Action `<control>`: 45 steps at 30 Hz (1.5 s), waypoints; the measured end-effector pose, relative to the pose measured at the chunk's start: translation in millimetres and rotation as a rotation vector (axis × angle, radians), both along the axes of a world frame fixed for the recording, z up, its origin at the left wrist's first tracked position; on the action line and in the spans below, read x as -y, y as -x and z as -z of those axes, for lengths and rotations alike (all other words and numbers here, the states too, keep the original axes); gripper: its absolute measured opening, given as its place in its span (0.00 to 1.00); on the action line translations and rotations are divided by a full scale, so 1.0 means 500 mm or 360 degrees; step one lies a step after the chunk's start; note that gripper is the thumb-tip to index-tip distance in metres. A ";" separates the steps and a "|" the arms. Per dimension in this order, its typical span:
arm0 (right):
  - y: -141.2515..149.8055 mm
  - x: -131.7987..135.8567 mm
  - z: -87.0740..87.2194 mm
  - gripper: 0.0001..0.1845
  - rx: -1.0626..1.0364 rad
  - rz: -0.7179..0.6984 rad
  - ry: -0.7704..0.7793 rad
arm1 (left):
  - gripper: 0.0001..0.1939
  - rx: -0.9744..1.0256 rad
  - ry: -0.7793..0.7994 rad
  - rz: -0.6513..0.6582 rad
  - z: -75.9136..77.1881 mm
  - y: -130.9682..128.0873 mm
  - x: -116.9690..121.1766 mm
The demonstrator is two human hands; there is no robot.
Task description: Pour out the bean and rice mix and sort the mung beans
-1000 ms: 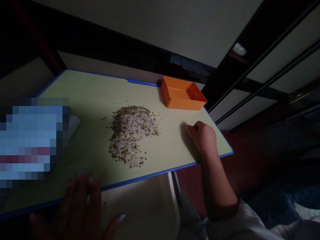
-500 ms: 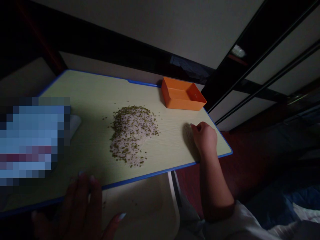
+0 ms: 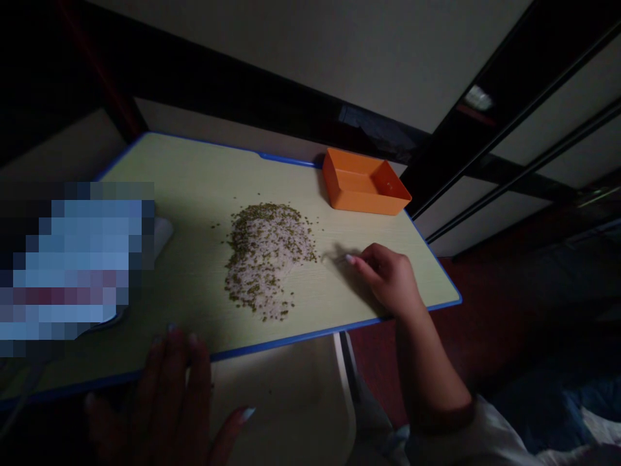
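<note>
While I watch through the head camera, light low, the right hand (image 3: 383, 278) sits over the right part of the table (image 3: 194, 165), fingers curled in, thumb and forefinger tips brought close together and pointing at the pile. Thin blurred shape and shadow just ahead of those tips; I cannot tell whether the hand grips anything. Left hand (image 3: 167, 404) in deep shade at the near edge: fingers extended, thumb spread wide, released. Its fingertips reach over the tabletop, thumb over the pale bin (image 3: 348, 408) below; contact with the board I can't confirm. The pile, white grains mixed with greenish-brown ones (image 3: 269, 252), lies mid-table between the hands, a few strays scattered around its rim. Edges: blue trim all round, near side running just in front of the right forearm, right corner close beyond the wrist. Orange box (image 3: 366, 202) stands at the far right corner, well apart from the pile, hard by the dark furniture behind. Room to move: a strip of board between pile and right hand, more toward the far left; a pixelated patch (image 3: 82, 265) covers the left end.
</note>
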State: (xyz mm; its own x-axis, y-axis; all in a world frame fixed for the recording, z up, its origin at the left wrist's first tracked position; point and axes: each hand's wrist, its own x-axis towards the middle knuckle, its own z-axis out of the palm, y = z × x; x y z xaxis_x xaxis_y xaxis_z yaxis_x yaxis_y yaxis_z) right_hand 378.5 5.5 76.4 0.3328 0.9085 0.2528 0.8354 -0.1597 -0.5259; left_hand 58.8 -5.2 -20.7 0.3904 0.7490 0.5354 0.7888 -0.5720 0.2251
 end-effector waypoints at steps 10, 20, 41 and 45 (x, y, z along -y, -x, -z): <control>0.083 -0.045 -0.034 0.17 0.0658 -0.0598 0.0399 | 0.40 -0.0046 0.0003 0.0031 -0.014 -0.001 0.006; 0.109 -0.071 -0.030 0.23 0.0872 -0.0899 0.0304 | 0.38 -0.0031 0.0103 -0.0043 -0.027 -0.014 0.015; 0.088 -0.079 -0.019 0.28 0.0800 -0.1207 0.0049 | 0.36 -0.0072 0.0023 0.0055 -0.027 -0.012 0.013; 0.083 -0.076 -0.023 0.27 0.0779 -0.1203 0.0098 | 0.37 -0.0056 0.0077 0.0005 -0.024 -0.012 0.016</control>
State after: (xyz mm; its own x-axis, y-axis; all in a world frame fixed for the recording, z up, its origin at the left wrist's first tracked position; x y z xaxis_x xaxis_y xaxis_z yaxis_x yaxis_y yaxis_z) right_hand 336.8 43.6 87.9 -0.4908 0.8577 0.1531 0.8570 0.5070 -0.0927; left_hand 64.5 -13.3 -8.5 0.4109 0.7723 0.4844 0.7948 -0.5638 0.2246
